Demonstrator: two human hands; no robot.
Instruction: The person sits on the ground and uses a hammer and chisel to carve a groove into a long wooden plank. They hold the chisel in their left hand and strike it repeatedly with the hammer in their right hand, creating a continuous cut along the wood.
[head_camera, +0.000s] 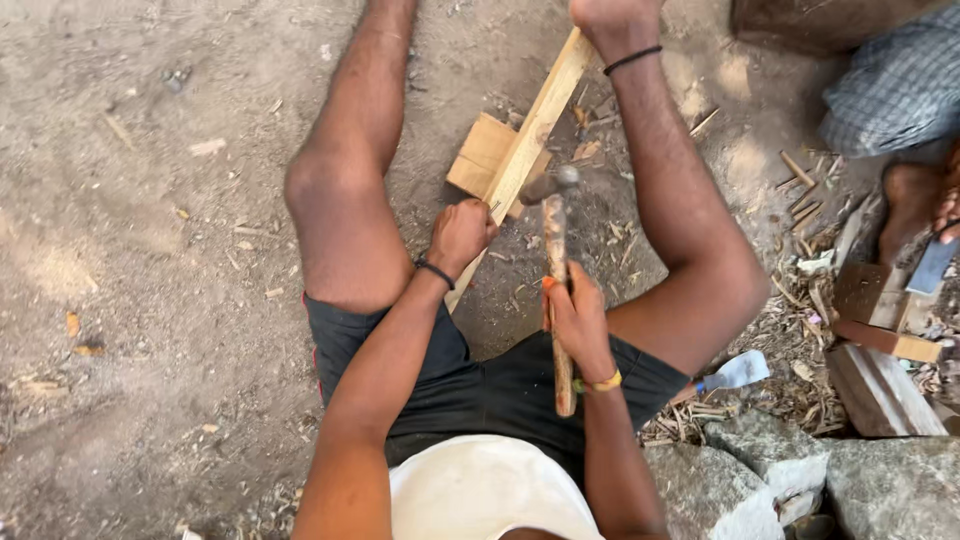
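1. Landmark: a long pale wooden slat (528, 150) lying on bare dirt ground (150, 250) between the seated person's spread legs. Its long axis runs diagonally, from the near end by the left hand up and away to the far end under the right foot (612, 18).
2. Left hand (460, 235): closed in a fist at the near part of the slat, fingers curled tight as if pinching something small against the wood; what it pinches is too small to tell. A dark band sits on that wrist.
3. Right hand (578, 322): wrapped shut round the worn wooden handle of a steel-headed hammer (556, 265), gripping about mid-handle. A yellow band is on that wrist.
4. Hammer head is up near the slat, just to the right of the left fist and close above the wood; the handle runs back toward the body, roughly crosswise to the slat's axis.
5. Left hand is the nearer one to the slat, touching it; the right hand stands off behind, on the body side.
6. A flat square wooden offcut (482, 155) lies under the slat, on its left side.
7. Right of the slat, well apart: wood shavings, stacked timber blocks (880, 340), grey stones (770, 460), and another person's foot (908, 205).
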